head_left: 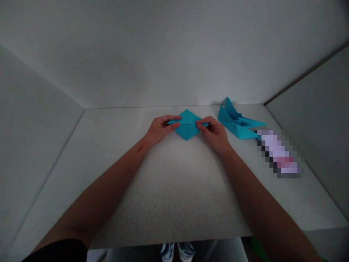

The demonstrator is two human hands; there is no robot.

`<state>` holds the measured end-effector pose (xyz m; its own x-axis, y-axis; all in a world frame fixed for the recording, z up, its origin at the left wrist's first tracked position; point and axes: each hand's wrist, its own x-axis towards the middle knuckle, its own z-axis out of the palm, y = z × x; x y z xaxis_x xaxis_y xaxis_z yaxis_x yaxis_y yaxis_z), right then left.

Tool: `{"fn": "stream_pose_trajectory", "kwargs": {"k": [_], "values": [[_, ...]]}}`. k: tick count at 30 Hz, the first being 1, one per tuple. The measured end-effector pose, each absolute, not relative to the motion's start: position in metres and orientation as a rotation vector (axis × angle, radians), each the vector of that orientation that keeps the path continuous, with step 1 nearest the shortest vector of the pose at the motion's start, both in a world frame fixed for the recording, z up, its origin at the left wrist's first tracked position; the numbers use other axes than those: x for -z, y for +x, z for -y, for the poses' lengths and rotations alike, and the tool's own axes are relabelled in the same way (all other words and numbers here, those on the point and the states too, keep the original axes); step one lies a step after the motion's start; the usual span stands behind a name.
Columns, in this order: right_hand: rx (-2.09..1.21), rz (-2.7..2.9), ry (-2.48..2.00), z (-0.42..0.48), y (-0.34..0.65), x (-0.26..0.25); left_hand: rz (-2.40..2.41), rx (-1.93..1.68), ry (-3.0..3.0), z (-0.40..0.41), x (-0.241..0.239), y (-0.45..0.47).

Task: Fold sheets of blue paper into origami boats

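Note:
A blue paper piece [187, 125], folded into a diamond shape, lies on the white speckled table [174, 189] near its far edge. My left hand [159, 129] pinches the diamond's left corner with thumb and fingers closed. My right hand [215, 133] pinches its right corner the same way. Both forearms stretch forward across the table.
A finished blue folded paper figure [237, 122] with pointed tips stands to the right of my right hand. A blurred pale oblong object [279, 153] lies beside it. White walls enclose the table at the back and on both sides.

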<state>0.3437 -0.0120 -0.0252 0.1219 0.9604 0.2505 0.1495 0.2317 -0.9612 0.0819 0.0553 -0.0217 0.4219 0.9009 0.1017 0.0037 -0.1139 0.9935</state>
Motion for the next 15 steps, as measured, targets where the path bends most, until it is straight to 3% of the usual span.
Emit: {"fn": "stream_pose_trajectory", "kwargs": {"k": [15], "values": [[-0.942, 1.252, -1.147, 0.0118, 0.3424, 0.0195, -0.826, -0.939, 1.513, -0.0545, 0.0184, 0.082]]}}
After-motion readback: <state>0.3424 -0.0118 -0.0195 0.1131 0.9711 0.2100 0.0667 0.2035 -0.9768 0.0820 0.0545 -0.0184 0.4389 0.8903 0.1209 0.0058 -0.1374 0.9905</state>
